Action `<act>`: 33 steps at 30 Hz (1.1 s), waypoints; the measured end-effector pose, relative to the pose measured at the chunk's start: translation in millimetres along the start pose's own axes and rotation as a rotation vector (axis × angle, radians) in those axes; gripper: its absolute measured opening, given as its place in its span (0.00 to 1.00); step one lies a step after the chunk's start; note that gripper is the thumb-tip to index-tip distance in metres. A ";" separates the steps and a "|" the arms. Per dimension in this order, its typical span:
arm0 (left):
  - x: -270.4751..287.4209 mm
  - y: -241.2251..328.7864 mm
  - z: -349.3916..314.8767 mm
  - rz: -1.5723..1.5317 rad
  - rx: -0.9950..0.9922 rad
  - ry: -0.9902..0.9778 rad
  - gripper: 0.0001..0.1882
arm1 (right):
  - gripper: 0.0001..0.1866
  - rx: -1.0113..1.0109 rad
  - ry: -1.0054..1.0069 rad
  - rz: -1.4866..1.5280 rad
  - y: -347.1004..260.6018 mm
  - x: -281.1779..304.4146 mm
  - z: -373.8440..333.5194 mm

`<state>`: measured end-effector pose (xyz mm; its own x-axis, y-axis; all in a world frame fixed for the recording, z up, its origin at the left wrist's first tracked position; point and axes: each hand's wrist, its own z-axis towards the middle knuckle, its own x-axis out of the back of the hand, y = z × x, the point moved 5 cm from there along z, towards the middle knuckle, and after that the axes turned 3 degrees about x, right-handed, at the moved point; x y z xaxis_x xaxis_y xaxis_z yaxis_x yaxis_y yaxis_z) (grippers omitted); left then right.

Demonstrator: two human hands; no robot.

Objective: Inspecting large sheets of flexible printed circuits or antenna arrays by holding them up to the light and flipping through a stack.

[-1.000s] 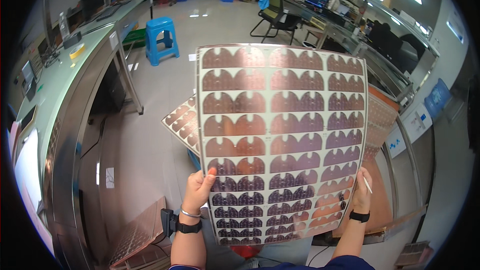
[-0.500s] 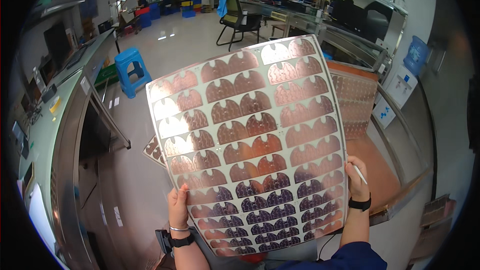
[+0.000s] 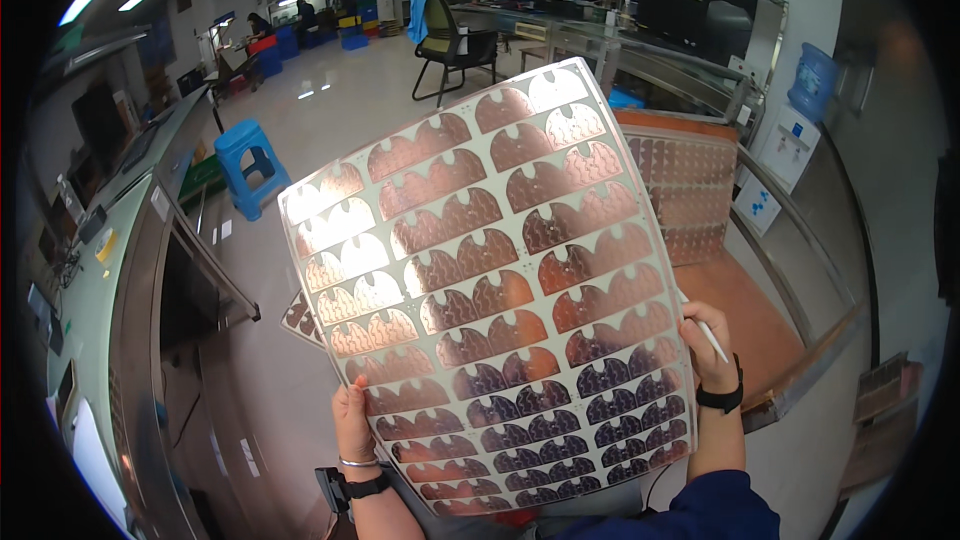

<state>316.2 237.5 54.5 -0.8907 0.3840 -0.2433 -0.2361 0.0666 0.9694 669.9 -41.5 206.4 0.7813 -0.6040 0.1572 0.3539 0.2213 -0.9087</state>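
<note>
A large printed circuit board panel (image 3: 497,285), with copper-coloured half-round patterns in rows, is tilted up in front of me. My left hand (image 3: 353,427) pinches its lower left edge, thumb on the front face. At the lower right edge, my right hand (image 3: 708,355) is closed on the panel and also carries a slim white pen (image 3: 713,343) between its fingers. Bright glare covers the panel's upper left part. Behind its left edge, the corner of another patterned panel (image 3: 300,320) shows; the rest of that one is hidden.
To the right, more copper panels (image 3: 688,195) lean in a metal-framed rack with an orange-brown base (image 3: 748,325). A long green-topped bench (image 3: 95,310) runs along the left, near a blue stool (image 3: 250,168). Farther off are an office chair (image 3: 450,45) and a water dispenser (image 3: 787,150).
The panel has tipped slightly, its upper edge shifting left in view, and the glare has moved across it. Both hands keep their hold. The room has shifted a little left in view.
</note>
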 end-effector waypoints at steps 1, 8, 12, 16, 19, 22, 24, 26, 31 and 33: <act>-1.0 1.0 -0.1 0.007 -0.005 0.004 0.20 | 0.14 0.011 -0.008 -0.012 -1.4 -0.3 0.2; 2.1 10.1 3.2 -0.192 -0.133 0.156 0.21 | 0.15 0.037 -0.047 -0.058 -6.5 -10.0 9.9; -3.5 47.6 9.2 -0.233 -0.318 0.132 0.20 | 0.15 0.128 0.075 -0.003 -15.0 -6.2 28.7; -12.8 89.6 15.6 -0.216 -0.381 0.167 0.17 | 0.11 0.314 0.200 -0.039 -33.1 2.4 54.9; -9.1 112.6 22.2 -0.253 -0.569 0.225 0.13 | 0.08 0.260 0.169 0.138 -20.9 1.6 90.3; -29.6 122.3 36.0 -0.193 -0.518 0.123 0.08 | 0.09 0.225 0.144 0.234 -0.4 0.3 116.3; -21.9 97.1 47.4 -0.166 -0.562 0.074 0.10 | 0.10 0.259 0.126 0.457 29.4 2.0 129.8; -17.7 85.1 47.8 -0.135 -0.694 0.008 0.15 | 0.10 0.235 0.191 0.632 39.8 4.9 127.0; -45.8 69.9 38.6 -0.366 -0.311 -0.070 0.23 | 0.11 0.124 0.367 0.846 94.7 18.2 86.6; -41.5 67.8 35.1 -0.245 -0.251 -0.011 0.31 | 0.12 0.070 0.424 0.894 110.8 17.3 63.2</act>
<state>350.8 258.3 131.5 -0.7922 0.3944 -0.4657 -0.5314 -0.0704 0.8442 755.1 21.0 132.8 0.5322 -0.4133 -0.7389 -0.2360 0.7658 -0.5983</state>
